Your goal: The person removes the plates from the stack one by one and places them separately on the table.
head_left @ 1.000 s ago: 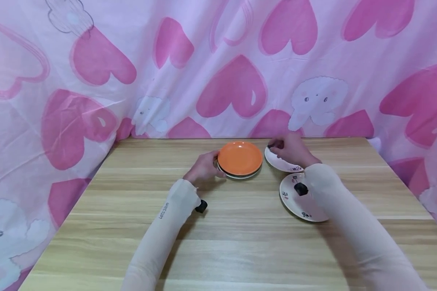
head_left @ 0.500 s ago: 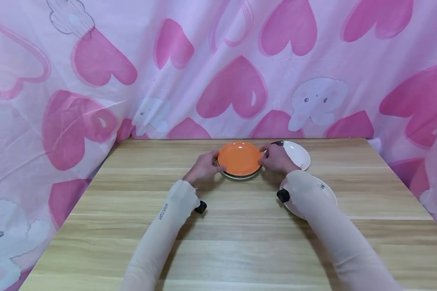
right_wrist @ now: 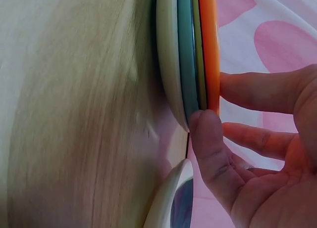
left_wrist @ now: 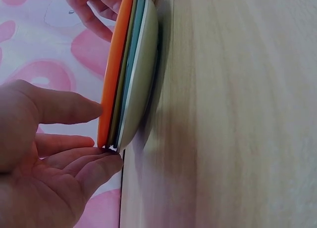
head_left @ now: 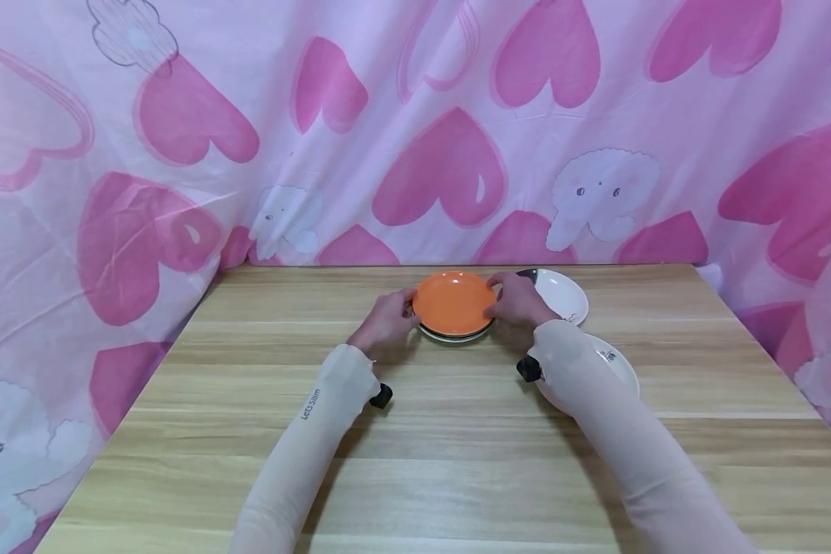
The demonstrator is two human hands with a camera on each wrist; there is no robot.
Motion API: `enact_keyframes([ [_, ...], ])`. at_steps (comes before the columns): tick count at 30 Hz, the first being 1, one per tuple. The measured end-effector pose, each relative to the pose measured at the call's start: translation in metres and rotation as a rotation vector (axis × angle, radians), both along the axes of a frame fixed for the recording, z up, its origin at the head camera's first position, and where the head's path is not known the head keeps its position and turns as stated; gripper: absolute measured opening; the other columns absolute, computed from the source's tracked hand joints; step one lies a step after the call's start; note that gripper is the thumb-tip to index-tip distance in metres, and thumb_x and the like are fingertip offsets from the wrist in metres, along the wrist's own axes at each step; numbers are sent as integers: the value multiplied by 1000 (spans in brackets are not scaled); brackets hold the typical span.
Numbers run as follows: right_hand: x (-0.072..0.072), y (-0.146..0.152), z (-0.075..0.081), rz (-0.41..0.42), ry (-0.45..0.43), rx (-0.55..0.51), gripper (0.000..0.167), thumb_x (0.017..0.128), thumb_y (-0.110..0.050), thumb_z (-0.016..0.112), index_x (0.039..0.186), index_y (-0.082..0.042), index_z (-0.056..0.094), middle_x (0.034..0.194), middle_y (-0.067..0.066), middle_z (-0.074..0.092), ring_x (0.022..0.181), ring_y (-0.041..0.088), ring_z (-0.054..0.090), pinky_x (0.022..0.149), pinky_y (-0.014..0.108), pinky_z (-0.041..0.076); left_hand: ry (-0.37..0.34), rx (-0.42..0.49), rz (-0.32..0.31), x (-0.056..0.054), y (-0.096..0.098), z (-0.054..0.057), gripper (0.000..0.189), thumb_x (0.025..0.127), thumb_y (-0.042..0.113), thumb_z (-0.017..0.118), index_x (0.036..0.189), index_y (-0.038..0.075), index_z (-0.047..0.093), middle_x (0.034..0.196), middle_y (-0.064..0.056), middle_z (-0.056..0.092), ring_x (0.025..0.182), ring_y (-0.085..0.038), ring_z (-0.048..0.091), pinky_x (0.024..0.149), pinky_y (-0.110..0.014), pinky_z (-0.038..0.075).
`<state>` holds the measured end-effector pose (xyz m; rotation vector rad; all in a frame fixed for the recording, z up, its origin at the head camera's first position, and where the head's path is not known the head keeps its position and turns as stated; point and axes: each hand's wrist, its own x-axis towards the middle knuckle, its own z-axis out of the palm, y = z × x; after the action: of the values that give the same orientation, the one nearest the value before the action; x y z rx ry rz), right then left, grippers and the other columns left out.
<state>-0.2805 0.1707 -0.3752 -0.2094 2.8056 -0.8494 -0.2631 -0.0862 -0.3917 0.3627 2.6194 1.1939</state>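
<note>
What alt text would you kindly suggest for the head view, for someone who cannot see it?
A person's left hand and right hand hold opposite sides of a plate stack, orange on top, on a wooden table. To the right, two pale plates lie partly hidden by the right hand and sleeve; pink heart-patterned fabric hangs behind.

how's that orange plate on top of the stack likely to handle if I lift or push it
The orange plate is probably stiff: its round rim shows no sag. Its glossy highlights suggest it could be somewhat slippery. Lying flat on the other plates, it seems likelier to slide than roll.
</note>
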Motion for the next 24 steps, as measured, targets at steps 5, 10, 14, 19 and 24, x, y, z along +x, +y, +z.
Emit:
enact_keyframes([
  [5,0,-3,0,-5,19,10,60,82,-13,77,137,0,54,104,18,65,91,27,57,73,28,48,-12,-3,-1,0,1,1,59,100,8,59,154,5,36,155,-12,48,140,-24,49,117,-41,44],
  [10,-1,-3,-2,-2,7,-1,59,83,-12,76,137,0,54,112,20,64,98,30,56,81,33,50,11,-20,-4,-1,2,1,55,99,6,61,151,5,43,150,-11,54,133,-22,53,114,-40,47],
  [14,-1,-2,-2,2,-1,-17,58,84,-11,76,136,0,55,116,21,62,101,32,54,86,37,51,48,-50,3,-2,4,0,50,97,6,63,145,5,50,133,-9,63,113,-21,57,100,-33,53],
  [19,1,-1,-2,-17,-15,-39,55,83,-12,77,134,-2,57,126,22,60,109,33,52,101,45,50,124,-123,6,-2,7,0,43,95,10,68,137,6,58,115,-8,67,99,-21,56,87,-31,52],
  [24,1,-1,-2,-25,-43,-71,54,84,-12,77,134,-4,58,144,21,53,125,36,49,116,53,40,149,-168,20,-1,10,0,45,94,10,70,137,6,58,128,-8,67,110,-21,60,101,-35,54],
])
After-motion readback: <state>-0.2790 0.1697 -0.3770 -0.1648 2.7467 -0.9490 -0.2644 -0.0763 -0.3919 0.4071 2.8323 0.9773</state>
